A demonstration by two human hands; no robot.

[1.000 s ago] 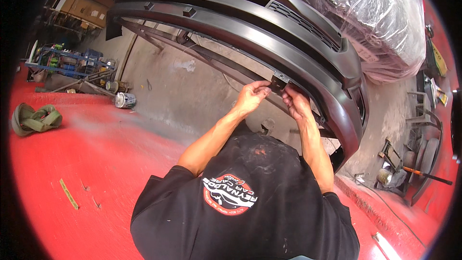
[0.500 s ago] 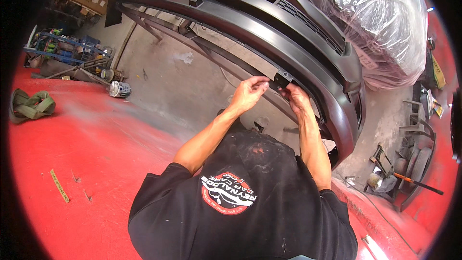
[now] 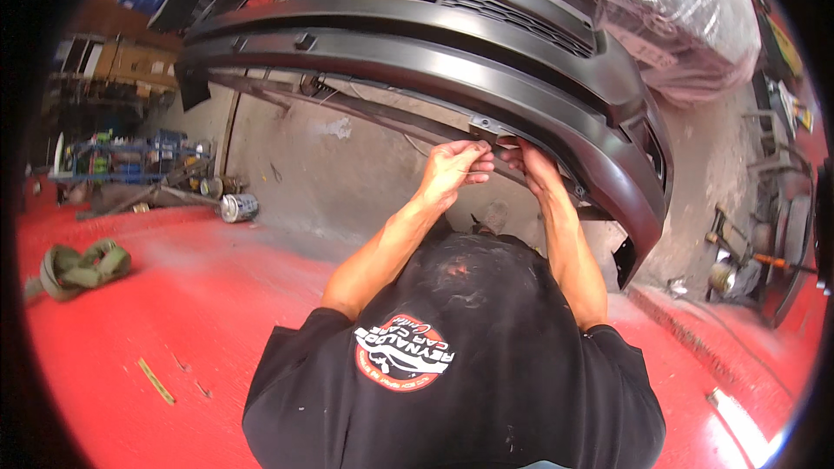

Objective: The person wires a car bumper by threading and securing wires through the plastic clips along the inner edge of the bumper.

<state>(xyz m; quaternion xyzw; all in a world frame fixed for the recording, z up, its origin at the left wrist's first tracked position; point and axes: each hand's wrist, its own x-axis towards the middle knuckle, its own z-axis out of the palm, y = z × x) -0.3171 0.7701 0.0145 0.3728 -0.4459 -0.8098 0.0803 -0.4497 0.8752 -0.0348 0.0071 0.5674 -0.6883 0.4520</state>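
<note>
A large black car bumper cover (image 3: 417, 56) stretches in front of me, its inner edge turned toward me. My left hand (image 3: 453, 172) is closed in a pinch beside that edge, and whatever its fingertips hold is too small to make out. Close by, my right hand (image 3: 532, 163) has its fingers curled at the bumper's edge, partly hidden by it; what they grip cannot be made out. Just above both hands, a small light metal bracket (image 3: 486, 124) sits on the edge. A dark bar (image 3: 365, 110) runs below the bumper.
A plastic-wrapped car (image 3: 673, 22) stands behind the bumper at right. On the red floor (image 3: 217, 313) lie a green strap bundle (image 3: 84, 269) and a yellow strip (image 3: 156, 381). A can (image 3: 239, 208) and cluttered racks are at left; an orange-handled tool (image 3: 771, 261) lies at right.
The view has shifted, so the floor items appear farther right. My left hand's fingertips have come closer to my right hand, and the dark piece beneath the bracket shows less.
</note>
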